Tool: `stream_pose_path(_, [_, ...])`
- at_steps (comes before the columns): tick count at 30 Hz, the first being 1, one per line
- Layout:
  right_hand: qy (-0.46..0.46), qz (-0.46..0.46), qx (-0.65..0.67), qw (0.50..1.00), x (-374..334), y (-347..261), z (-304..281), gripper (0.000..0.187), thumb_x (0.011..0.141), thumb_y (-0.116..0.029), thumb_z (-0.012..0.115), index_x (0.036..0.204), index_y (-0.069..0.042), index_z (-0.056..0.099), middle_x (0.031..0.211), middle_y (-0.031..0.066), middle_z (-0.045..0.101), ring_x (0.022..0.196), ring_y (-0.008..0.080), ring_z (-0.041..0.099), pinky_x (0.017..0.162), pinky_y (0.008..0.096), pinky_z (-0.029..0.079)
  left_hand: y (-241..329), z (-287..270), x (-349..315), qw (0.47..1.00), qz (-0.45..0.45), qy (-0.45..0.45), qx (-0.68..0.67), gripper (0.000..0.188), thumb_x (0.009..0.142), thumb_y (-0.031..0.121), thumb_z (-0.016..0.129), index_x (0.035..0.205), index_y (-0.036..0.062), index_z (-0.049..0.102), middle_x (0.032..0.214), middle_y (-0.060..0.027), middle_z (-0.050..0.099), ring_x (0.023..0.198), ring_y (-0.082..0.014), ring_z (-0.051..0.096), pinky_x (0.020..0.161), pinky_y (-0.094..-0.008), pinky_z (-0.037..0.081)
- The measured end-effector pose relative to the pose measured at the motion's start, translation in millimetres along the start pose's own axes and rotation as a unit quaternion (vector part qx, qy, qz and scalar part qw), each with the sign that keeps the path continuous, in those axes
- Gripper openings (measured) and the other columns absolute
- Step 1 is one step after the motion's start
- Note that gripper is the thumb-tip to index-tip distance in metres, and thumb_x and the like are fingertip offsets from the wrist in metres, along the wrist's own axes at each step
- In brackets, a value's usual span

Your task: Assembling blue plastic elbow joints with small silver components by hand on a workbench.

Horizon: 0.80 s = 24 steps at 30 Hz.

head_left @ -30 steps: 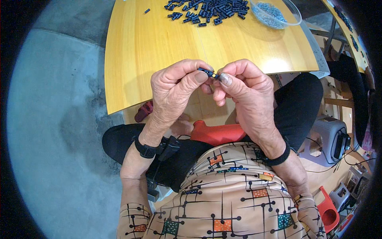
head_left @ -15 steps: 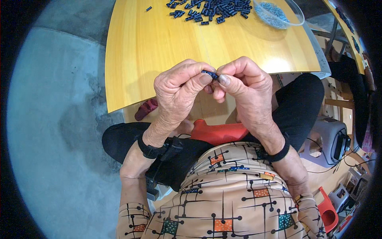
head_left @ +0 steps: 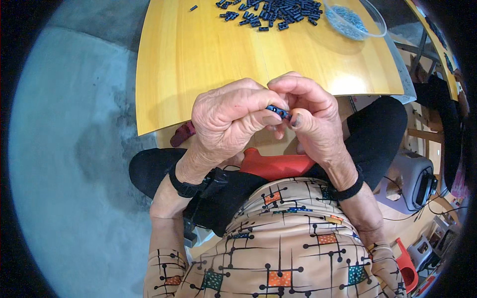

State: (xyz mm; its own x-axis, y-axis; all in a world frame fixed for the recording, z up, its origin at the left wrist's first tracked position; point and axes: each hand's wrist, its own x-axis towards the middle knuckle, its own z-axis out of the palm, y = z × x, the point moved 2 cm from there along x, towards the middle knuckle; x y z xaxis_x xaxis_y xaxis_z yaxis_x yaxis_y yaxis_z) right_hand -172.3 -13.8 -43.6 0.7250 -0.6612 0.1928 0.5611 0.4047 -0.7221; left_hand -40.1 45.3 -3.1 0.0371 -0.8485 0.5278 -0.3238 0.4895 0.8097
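Between my two hands, in front of the table's near edge, is a small dark blue block with round holes (head_left: 278, 112). My left hand (head_left: 231, 116) pinches its left end between thumb and fingers. The thumb and fingers of my right hand (head_left: 313, 114) close at its right end; whether a smaller part sits between those fingertips is hidden. On the yellow table (head_left: 208, 69) lies a pile of similar dark blue blocks (head_left: 283, 12). A clear round bowl (head_left: 381, 31) beside the pile holds many small light blue pieces (head_left: 345, 21).
One dark piece (head_left: 194, 8) lies apart at the table's far left. Below my hands a red object (head_left: 276, 166) rests by my lap. A dark red shoe (head_left: 183, 134) is under the near left edge. At right stand a grey plastic stool (head_left: 405, 174) with cables and another person's dark-clothed leg (head_left: 442, 99).
Both hands have shifted slightly right and down with the block. The left hand has turned, so the block tilts and shows its holes. The right fingers have spread somewhat upward.
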Motion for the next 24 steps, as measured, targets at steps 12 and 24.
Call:
stream_pose_path(12, [-0.032, -0.08, -0.143, 0.986, -4, -7, 8, 0.04, 0.079, -0.021, 0.066, 0.112, 0.0, 0.059, 0.08, 0.0006, 0.046, 0.071, 0.0084, 0.046, 0.064, 0.0188, 0.042, -9, 7, -8, 0.952, -0.147, 0.014, -0.267, 0.034, 0.074, 0.029, 0.071, 0.079, -0.0041, 0.064, 0.078, -0.0119, 0.063, 0.067, -0.0166, 0.059, 0.058, -0.026, 0.047])
stream_pose_path(24, [-0.102, -0.18, -0.291, 0.934, -6, -23, 6, 0.048, 0.08, -0.033, 0.064, 0.111, 0.003, 0.057, 0.086, 0.0036, 0.045, 0.067, 0.0079, 0.05, 0.056, 0.0178, 0.044, -2, 24, -11, 0.931, -0.136, 0.065, -0.333, 0.027, 0.072, 0.018, 0.072, 0.088, -0.0028, 0.067, 0.077, -0.009, 0.063, 0.063, -0.0118, 0.058, 0.053, -0.0209, 0.047])
